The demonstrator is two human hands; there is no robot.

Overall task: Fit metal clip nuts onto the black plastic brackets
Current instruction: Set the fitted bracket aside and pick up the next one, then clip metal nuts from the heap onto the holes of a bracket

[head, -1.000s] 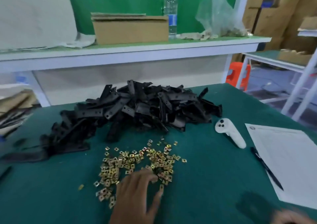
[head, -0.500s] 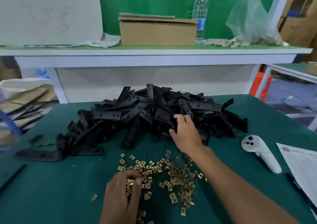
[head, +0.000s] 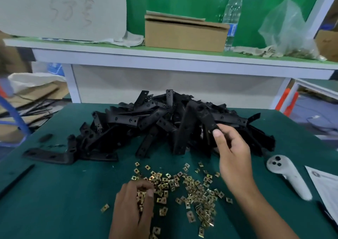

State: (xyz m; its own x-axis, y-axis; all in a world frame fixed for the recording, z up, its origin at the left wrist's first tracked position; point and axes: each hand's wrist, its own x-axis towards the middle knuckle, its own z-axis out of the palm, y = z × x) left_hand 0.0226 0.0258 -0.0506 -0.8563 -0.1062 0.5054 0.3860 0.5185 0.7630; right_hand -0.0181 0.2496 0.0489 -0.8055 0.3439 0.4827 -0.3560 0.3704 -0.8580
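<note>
Now a single bracket [head: 207, 119] has been lifted clear of the heap of brackets [head: 164, 125] at the middle of the worktop [head: 54, 193]; half a second ago the right hand [head: 232, 154] was only reaching into that heap. The bracket is pinched at its lower end between the thumb and curled fingers of that hand, with its upper end raised above the pile. The left hand [head: 133, 207], which a second ago lay flat at the near edge, is now curled over the scattered clip nuts [head: 192, 189] and appears to be gathering some, though exactly what is gripped cannot be told. From this it is judged that one bracket and one nut are about to be brought together, and no fitted piece is yet seen. A white controller [head: 287, 176] and a sheet of paper [head: 327, 189] are set by the right edge. Behind, a shelf [head: 164, 59] is loaded with a cardboard box [head: 184, 33], a water bottle [head: 232, 17] and a plastic bag [head: 287, 32].
</note>
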